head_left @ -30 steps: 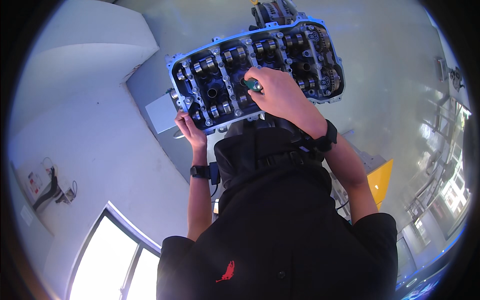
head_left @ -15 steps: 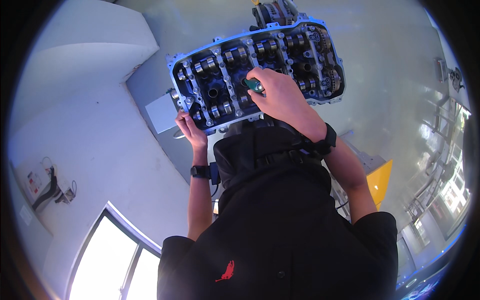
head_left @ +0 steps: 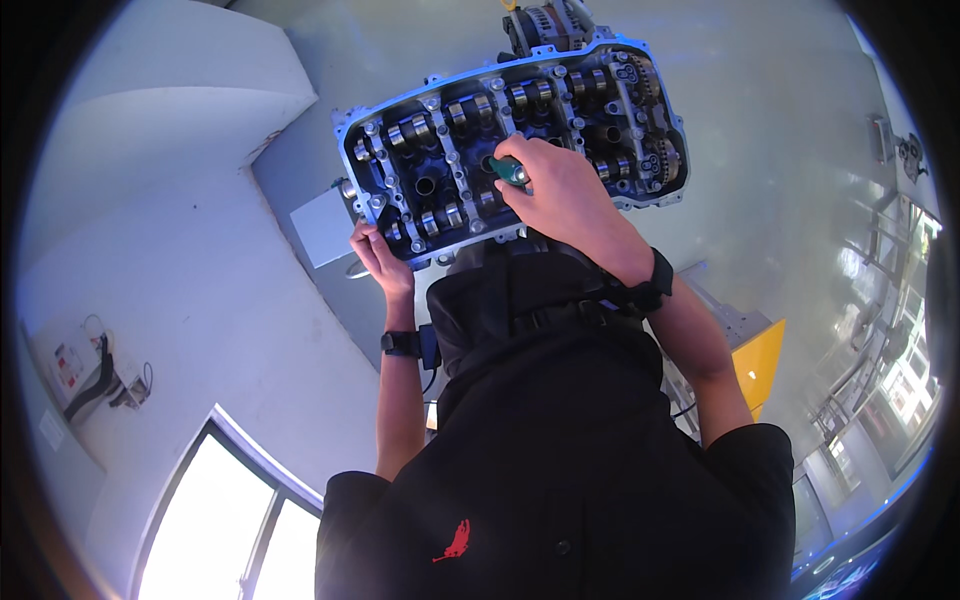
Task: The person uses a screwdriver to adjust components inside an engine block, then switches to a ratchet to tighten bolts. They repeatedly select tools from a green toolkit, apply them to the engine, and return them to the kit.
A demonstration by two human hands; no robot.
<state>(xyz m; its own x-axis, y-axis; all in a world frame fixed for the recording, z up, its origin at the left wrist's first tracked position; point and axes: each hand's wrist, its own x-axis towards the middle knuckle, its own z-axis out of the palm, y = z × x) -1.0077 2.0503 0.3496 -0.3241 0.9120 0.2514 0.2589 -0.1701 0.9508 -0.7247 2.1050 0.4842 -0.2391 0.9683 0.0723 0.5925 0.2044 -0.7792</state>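
In front of me is an engine (head_left: 432, 166) with its top uncovered, showing rows of shiny cam lobes, bolted bearing caps and round plug holes inside a silver rim. A green-handled tool (head_left: 509, 171) with a bright, pale end is held by my right hand (head_left: 553, 188), above the middle of the engine. Its far end is hidden among the dark parts, so its exact kind cannot be told. My left hand (head_left: 377, 259) grips the near left corner of the engine's rim, fingers curled over the edge.
An alternator (head_left: 549, 27) sits at the engine's far side. Chain sprockets (head_left: 652, 122) are at its right end. A pale grey panel (head_left: 322, 228) lies beyond the left corner. To my right stands a yellow panel (head_left: 758, 367), near my elbow.
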